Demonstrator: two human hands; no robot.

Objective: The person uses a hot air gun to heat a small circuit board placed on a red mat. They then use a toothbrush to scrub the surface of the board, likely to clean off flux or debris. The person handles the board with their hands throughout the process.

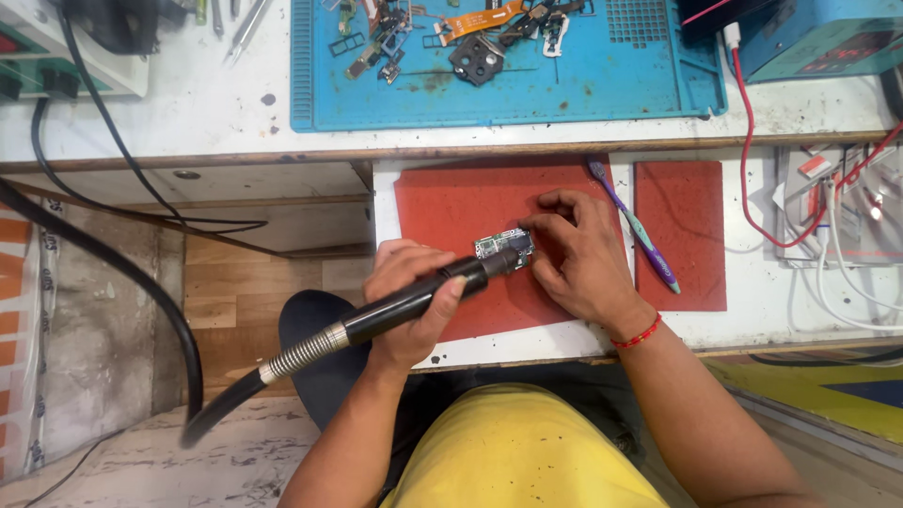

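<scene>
We find the left hand (409, 301) clamped on a black hot-air handpiece (414, 303), nozzle at the small circuit board (505, 246) on the red mat (451, 202). The right hand (578, 254), at 3 o'clock, pins the board. Heating appears underway; steadiness is needed.

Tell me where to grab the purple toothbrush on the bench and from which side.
Grip the toothbrush mid-handle, coming from its right: it lies flat and slanted across the gap between the red mats, bristles at the far end, and the right hand crowds its left side.

Glossy black plastic handpiece (404, 306), ribbed metal hose collar (303, 353), matt red mat (451, 202).
</scene>
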